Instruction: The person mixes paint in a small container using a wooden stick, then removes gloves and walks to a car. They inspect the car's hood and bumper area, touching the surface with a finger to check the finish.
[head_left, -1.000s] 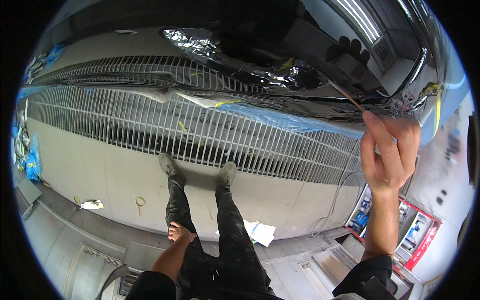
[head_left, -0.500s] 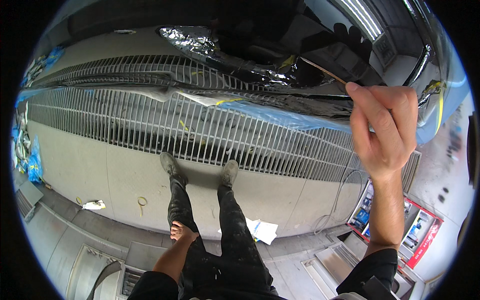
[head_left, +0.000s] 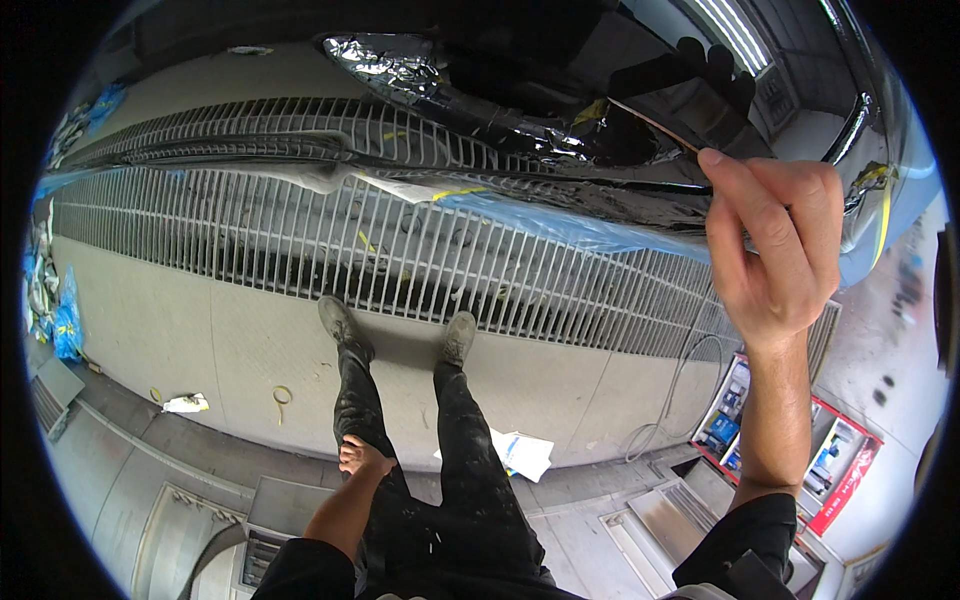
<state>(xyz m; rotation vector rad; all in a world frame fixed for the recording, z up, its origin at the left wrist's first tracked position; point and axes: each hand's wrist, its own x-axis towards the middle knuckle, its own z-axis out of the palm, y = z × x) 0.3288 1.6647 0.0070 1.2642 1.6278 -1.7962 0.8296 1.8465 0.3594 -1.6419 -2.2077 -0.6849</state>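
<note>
My right hand [head_left: 775,235] is raised at the right, thumb and fingers pinched on the end of a thin, light-brown stick [head_left: 655,127]. The stick slants up and left across a glossy black vehicle panel [head_left: 540,60], close to the edge of a dark opening. Whether its tip touches the panel, I cannot tell. Crinkled, shiny foil-like lining [head_left: 385,75] shows in that opening, with a scrap of yellow tape [head_left: 590,112] beside the stick's far end. Down at my left leg, my left hand [head_left: 364,456] is curled over the trousers [head_left: 362,400] near the knee.
Blue masking film [head_left: 570,232] hangs under the panel, above a metal floor grating [head_left: 400,265]. A red-sided box of supplies [head_left: 850,475] and a looped cable [head_left: 665,420] lie at right. Papers [head_left: 522,453], a tape ring [head_left: 282,395] and blue plastic [head_left: 68,325] lie around.
The panel and floor sit slightly higher in the picture. My right hand, still pinching the stick, has shifted slightly up and right; my left hand remains on my leg.
</note>
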